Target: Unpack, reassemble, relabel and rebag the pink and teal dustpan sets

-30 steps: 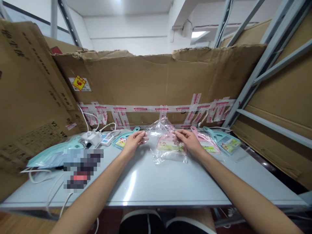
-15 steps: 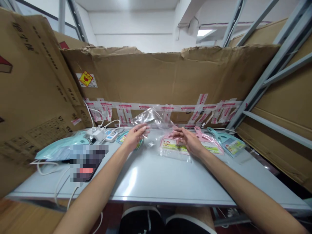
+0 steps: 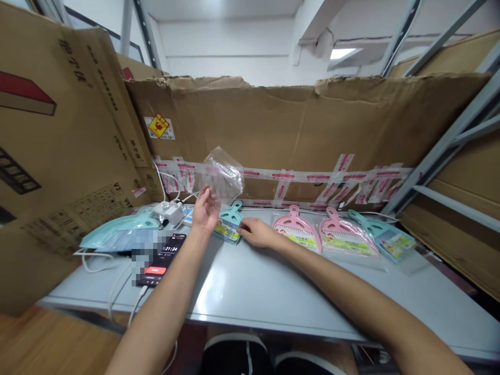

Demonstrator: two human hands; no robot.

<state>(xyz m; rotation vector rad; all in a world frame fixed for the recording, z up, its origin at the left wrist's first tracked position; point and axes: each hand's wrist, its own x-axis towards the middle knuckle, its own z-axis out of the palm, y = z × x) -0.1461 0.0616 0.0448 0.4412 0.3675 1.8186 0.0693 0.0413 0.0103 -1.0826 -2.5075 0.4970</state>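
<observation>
While the left hand point(image 3: 207, 209) pinches up a clear, crinkly plastic bag point(image 3: 227, 176), the right hand point(image 3: 255, 232) has bent fingers beside a flat blue-green plastic dustpan point(image 3: 231, 223) on the shiny grey table point(image 3: 250, 291); I can't tell if they grip it.

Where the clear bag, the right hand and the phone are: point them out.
Clear bag point(image 3: 224, 174), head view: middle of its crinkled film.
Right hand point(image 3: 257, 232), head view: back of the hand.
Phone point(image 3: 165, 259), head view: its dark screen.

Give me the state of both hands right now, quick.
Left hand: closed, holding the clear plastic bag.
Right hand: curled at the edge of the teal dustpan; whether it grips cannot be told.
</observation>
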